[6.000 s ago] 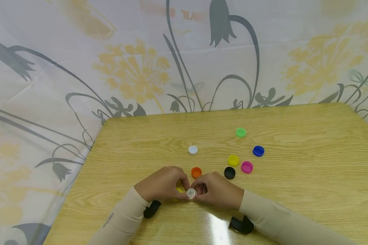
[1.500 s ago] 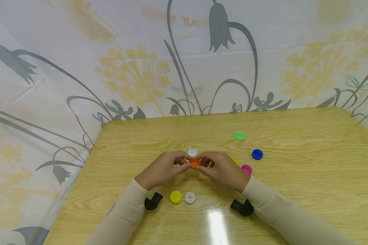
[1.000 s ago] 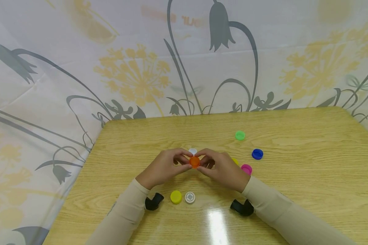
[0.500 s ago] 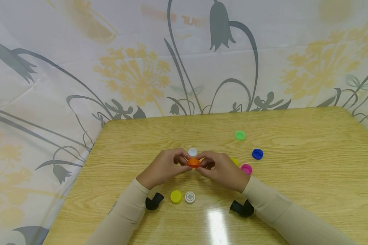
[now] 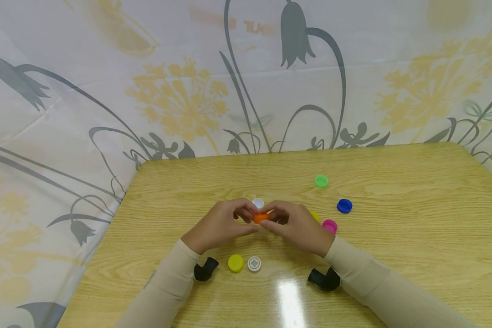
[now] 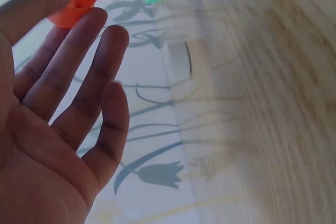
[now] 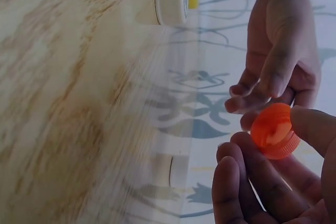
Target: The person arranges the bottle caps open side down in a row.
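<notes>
Between my hands, over the middle of the table, is an orange bottle cap (image 5: pixel 260 218), tilted. My right hand (image 5: pixel 297 228) pinches it between thumb and fingers; in the right wrist view the hollow inside of the orange cap (image 7: pixel 273 129) shows. Fingertips of my left hand (image 5: pixel 218 226) are at the cap's left side, while its thumb stands straight, away from the cap. A white cap (image 5: pixel 258 202) lies just beyond the fingers. Nearer me, a yellow cap (image 5: pixel 235 263) and a white cap with a grey square pattern (image 5: pixel 254 264) lie side by side.
To the right lie a pink cap (image 5: pixel 330 226), a blue cap (image 5: pixel 344 206) and a green cap (image 5: pixel 321 181). Another yellow cap (image 5: pixel 314 215) is partly behind my right hand. Black bent pieces sit by both wrists. A patterned cloth (image 5: pixel 180 100) hangs behind the wooden table (image 5: pixel 414 205).
Six seconds ago both hands held the patterned white cap, which now lies beside the yellow one. The orange cap has since been lifted and turned; my left thumb has just come off it.
</notes>
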The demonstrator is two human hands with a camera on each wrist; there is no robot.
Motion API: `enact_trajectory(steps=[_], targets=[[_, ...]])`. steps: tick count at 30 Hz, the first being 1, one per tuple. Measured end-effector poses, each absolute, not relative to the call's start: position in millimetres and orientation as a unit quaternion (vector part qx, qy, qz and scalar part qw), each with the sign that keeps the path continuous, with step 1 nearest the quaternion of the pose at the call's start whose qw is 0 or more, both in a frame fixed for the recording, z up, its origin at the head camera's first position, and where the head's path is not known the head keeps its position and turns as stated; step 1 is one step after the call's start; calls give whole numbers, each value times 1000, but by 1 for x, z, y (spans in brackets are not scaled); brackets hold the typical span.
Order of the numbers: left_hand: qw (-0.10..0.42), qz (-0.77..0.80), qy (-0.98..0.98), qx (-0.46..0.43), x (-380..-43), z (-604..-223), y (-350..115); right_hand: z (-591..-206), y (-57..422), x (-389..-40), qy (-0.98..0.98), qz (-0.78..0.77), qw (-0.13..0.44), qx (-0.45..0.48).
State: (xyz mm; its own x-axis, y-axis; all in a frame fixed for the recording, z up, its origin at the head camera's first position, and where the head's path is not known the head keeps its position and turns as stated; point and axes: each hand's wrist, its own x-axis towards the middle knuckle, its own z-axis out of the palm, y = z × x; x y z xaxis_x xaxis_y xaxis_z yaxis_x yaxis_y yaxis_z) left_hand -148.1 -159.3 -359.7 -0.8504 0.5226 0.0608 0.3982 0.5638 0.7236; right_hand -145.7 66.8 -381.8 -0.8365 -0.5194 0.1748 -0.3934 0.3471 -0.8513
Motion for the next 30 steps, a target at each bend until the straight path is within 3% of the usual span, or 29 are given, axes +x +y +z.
enact_trajectory(steps=[8,30], targets=[[72,383,883,260,-149,-357,-162,-379,66,-146,833,-481,33,-270],[81,379,885,258,-142,-355,-153,-380,72,-139,832,-468,25,-297]])
